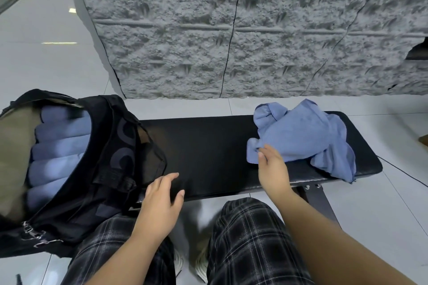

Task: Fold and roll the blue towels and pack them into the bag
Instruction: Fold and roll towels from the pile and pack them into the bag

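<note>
Right hand, centre-right of frame, fingers curled onto the near-left corner of the crumpled blue towel, apparently pinching its edge; the heap spreads up and right from the fingertips along the black padded bench. Left hand lies relaxed and open, fingertips on the bench's front edge just beside the black backpack, holding nothing. Rolled blue towels already fill the bag's mouth at left; right hand is clearly nearer the loose towel, bare bench between.

One bag (five rolled towels)
</note>
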{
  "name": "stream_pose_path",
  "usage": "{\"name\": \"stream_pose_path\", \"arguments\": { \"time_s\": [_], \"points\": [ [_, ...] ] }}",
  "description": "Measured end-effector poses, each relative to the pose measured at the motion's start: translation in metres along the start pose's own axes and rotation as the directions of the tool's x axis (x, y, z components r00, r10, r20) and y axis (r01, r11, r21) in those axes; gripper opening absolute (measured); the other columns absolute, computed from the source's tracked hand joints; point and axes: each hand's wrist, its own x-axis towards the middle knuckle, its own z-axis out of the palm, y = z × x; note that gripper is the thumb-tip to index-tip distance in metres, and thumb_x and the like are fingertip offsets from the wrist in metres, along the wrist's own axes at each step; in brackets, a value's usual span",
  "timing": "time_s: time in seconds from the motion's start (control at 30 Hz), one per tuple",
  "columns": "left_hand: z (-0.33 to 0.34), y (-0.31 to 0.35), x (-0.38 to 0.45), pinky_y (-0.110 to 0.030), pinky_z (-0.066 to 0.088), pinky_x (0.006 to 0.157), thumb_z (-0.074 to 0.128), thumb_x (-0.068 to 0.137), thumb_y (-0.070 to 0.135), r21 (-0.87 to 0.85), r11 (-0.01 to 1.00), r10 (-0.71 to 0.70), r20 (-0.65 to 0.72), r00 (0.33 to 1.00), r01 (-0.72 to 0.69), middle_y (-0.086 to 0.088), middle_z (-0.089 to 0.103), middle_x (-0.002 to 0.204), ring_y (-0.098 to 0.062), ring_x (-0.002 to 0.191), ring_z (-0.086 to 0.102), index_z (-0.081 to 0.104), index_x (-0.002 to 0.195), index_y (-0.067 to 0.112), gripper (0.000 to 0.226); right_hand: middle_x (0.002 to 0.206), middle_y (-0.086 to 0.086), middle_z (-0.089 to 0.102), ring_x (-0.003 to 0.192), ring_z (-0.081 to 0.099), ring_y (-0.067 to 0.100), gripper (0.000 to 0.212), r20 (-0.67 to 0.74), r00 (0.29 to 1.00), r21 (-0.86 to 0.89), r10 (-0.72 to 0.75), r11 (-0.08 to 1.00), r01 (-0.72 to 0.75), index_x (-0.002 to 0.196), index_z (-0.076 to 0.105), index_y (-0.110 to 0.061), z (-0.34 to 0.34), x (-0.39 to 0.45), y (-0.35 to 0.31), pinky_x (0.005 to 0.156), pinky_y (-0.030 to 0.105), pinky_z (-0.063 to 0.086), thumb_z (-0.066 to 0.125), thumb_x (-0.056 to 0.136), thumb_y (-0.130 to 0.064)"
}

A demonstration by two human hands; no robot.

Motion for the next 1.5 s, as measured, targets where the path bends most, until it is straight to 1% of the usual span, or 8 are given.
{"name": "stream_pose_path", "arguments": {
  "time_s": [0.2,0.4,0.57,0.77,0.87,1.07,1.23,1.5],
  "points": [
    [-0.005,0.001,-0.003,-0.012,0.033,0.094,0.054,0.093,0.028,-0.144,0.988,0.061,0.034,0.998,-0.055,0.020,0.036,0.136,0.004,0.127,0.029,0.034,0.140,0.032,0.052,0.136,-0.001,0.050,0.117,0.039,-0.002,0.035,0.072,0.965,0.148,-0.253,0.959,0.240,0.129,0.056,-0.007,0.023,-0.035,-0.063,0.088,-0.009,0.017,0.037,0.100,-0.014],
    [-0.010,-0.007,-0.003,-0.030,0.041,0.101,0.058,0.090,0.008,-0.230,0.968,0.095,-0.035,0.995,-0.101,0.011,0.023,0.149,0.000,0.131,0.031,0.011,0.148,0.031,0.078,0.133,-0.008,0.051,0.121,0.044,0.000,0.031,0.354,0.865,0.280,-0.355,0.923,0.264,0.123,0.061,-0.012,0.057,-0.070,-0.087,0.102,0.008,0.030,0.039,0.101,-0.015],
    [-0.020,-0.004,-0.001,-0.008,0.042,0.071,0.053,0.088,-0.005,-0.336,0.940,0.050,-0.039,0.998,-0.060,0.012,0.060,0.093,0.003,0.083,0.055,0.055,0.103,0.030,0.038,0.113,-0.017,0.056,0.107,0.050,-0.007,0.027,0.461,0.818,0.342,-0.344,0.919,0.194,0.111,0.068,-0.012,0.068,-0.080,-0.083,0.089,0.000,0.034,0.045,0.098,-0.010],
    [-0.023,-0.002,0.003,-0.022,0.037,0.056,0.048,0.091,0.013,-0.304,0.952,-0.096,-0.154,0.983,0.045,0.000,0.049,0.077,-0.011,0.062,0.043,0.046,0.079,0.014,0.013,0.117,-0.009,0.054,0.109,0.052,0.007,0.027,0.217,0.976,0.146,-0.023,0.989,-0.009,0.119,0.060,-0.014,0.064,-0.052,-0.057,0.090,0.012,0.039,0.048,0.094,-0.013],
    [-0.025,-0.003,0.003,-0.027,0.036,0.054,0.047,0.092,0.016,-0.324,0.941,-0.158,-0.158,0.975,0.100,-0.003,0.046,0.074,-0.013,0.061,0.040,0.043,0.078,0.009,0.017,0.129,0.013,0.051,0.116,0.049,0.033,0.044,0.167,0.952,-0.040,0.255,0.967,-0.252,0.128,0.047,-0.006,0.071,-0.033,-0.037,0.096,0.040,0.044,0.049,0.084,-0.009],
    [-0.021,-0.007,0.007,-0.024,0.035,0.054,0.052,0.088,0.011,-0.238,0.964,-0.154,-0.152,0.976,0.115,-0.004,0.047,0.078,-0.013,0.062,0.042,0.044,0.077,0.010,0.013,0.114,0.016,0.058,0.097,0.056,0.031,0.038,0.187,0.897,-0.157,0.401,0.913,-0.375,0.118,0.046,0.001,0.074,-0.021,-0.034,0.080,0.034,0.049,0.058,0.085,-0.013],
    [-0.016,-0.010,0.007,-0.029,0.041,0.071,0.059,0.079,0.020,-0.097,0.990,-0.112,-0.117,0.987,0.101,0.004,0.050,0.096,-0.026,0.090,0.051,0.051,0.101,0.019,0.024,0.065,0.000,0.046,0.067,0.044,0.017,0.028,0.290,0.951,0.082,0.104,0.988,-0.132,0.072,0.043,-0.006,0.069,-0.037,-0.054,0.056,0.025,0.035,0.057,0.087,-0.025],
    [-0.028,0.000,0.002,-0.031,0.019,0.101,0.048,0.093,0.012,0.144,0.936,0.331,-0.062,0.941,-0.320,0.007,0.024,0.149,-0.007,0.129,0.022,0.021,0.138,0.051,0.065,0.069,-0.014,0.051,0.065,0.048,-0.002,0.013,0.572,0.789,0.258,-0.223,0.962,0.085,0.087,0.049,-0.028,0.060,-0.061,-0.087,0.060,0.010,0.039,0.054,0.091,-0.017]
  ]
}}
